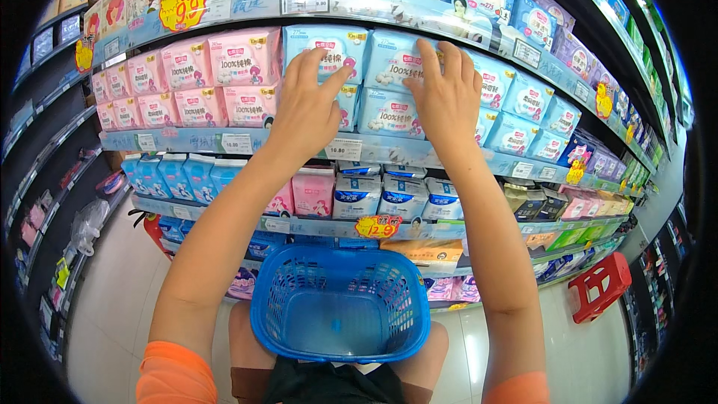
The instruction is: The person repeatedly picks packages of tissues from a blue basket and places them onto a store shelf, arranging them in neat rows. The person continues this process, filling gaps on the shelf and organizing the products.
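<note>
Both my arms reach out to a shelf of sanitary pad packs. My left hand (311, 104) is spread in front of a light blue pack (300, 39) in the upper row, fingers apart. My right hand (449, 90) lies over the right side of the neighbouring light blue pack (392, 62), its fingers spread and slightly bent. Whether the fingertips touch the packs cannot be told. Under that pack sits another light blue one (387, 112). Pink packs (244, 56) stand stacked in two rows to the left. A blue plastic basket (340, 356) with nothing in it rests at my lap.
Shelf edges (415, 151) with price tags run across the front, with more packs above and below. A red plastic stool (600, 286) is on the floor at the right. Another stocked shelf rack (42, 191) is at the left, a clear plastic bag (88, 224) hanging there.
</note>
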{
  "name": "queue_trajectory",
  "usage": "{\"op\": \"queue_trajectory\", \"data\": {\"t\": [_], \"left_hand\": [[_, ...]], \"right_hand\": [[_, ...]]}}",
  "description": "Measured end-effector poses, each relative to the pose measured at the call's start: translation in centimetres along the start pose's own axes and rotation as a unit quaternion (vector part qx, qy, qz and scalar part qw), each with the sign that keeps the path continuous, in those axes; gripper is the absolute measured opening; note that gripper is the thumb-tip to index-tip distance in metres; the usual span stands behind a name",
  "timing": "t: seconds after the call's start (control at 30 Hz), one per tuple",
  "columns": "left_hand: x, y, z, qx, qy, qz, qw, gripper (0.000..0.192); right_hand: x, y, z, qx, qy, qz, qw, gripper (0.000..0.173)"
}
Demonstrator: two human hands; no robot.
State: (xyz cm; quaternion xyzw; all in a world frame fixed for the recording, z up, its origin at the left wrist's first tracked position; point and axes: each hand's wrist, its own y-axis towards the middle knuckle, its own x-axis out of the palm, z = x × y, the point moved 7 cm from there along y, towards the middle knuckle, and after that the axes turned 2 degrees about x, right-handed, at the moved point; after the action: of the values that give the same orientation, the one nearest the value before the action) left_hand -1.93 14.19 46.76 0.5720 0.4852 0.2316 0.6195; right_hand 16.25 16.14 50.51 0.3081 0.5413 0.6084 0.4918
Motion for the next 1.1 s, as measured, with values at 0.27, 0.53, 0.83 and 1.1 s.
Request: {"op": "queue_trajectory", "data": {"t": [0.27, 0.53, 0.83, 1.1], "left_hand": [[0.5, 0.1, -0.3, 0.005, 0.001, 0.003, 1.000, 0.052], [-0.4, -0.5, -0.3, 0.021, -0.014, 0.003, 1.000, 0.047], [-0.1, -10.9, -0.9, -0.140, -0.102, -0.254, 0.952, 0.033], [4.7, -18.5, -6.0, -0.090, 0.078, -0.286, 0.951, 0.065]], "right_hand": [[0.8, 0.3, 0.3, -0.008, 0.008, 0.000, 1.000, 0.059], [0.8, -0.5, 0.9, -0.001, 0.028, 0.007, 1.000, 0.058], [-2.0, -8.6, -4.3, -0.181, 0.251, -0.030, 0.951, 0.039], [8.2, -15.3, -12.0, -0.051, 0.300, -0.294, 0.906, 0.065]]}}
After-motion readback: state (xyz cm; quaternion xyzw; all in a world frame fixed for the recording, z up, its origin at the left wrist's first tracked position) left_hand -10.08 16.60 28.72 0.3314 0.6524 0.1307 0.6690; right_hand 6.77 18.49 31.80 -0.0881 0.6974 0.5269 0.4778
